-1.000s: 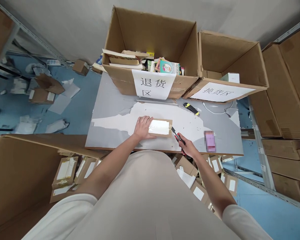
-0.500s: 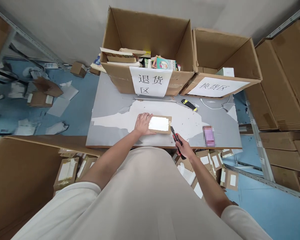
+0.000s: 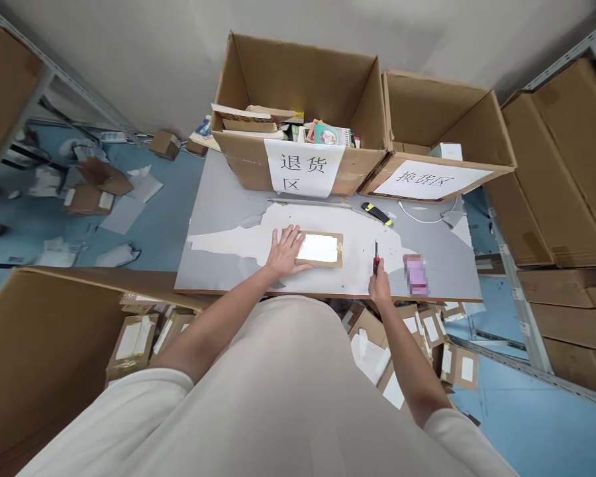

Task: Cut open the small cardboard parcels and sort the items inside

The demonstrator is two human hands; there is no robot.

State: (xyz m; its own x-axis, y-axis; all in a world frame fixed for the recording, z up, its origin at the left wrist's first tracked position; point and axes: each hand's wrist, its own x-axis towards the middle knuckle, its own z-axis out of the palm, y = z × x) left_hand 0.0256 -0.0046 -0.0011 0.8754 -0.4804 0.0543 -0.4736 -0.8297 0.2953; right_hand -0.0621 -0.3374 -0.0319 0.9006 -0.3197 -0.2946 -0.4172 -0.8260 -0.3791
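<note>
A small brown cardboard box [image 3: 338,259] with a white label lies flat on the table [image 3: 218,205], near its front edge. My left hand [image 3: 284,254] rests on the box's left end with its fingers spread. My right hand [image 3: 379,285] is closed round a red and black utility knife [image 3: 376,266], its blade pointing away from me. The knife is apart from the box, to its right. Beyond it lies a second, black and yellow utility knife [image 3: 377,214]. A purple pixelated item [image 3: 416,275] lies to the right of my right hand.
Two large open cartons stand along the table's back: the left carton [image 3: 248,169] holds books, the right carton [image 3: 501,142] a small white box. Labelled parcels [image 3: 134,338] fill a big carton at lower left. More parcels [image 3: 461,368] lie below the table. Stacked cartons [image 3: 561,179] stand at right.
My right hand with the utility knife has moved right, away from the box's end, and the blade has swung to point straight ahead. My left hand's fingers have spread a little on the box.
</note>
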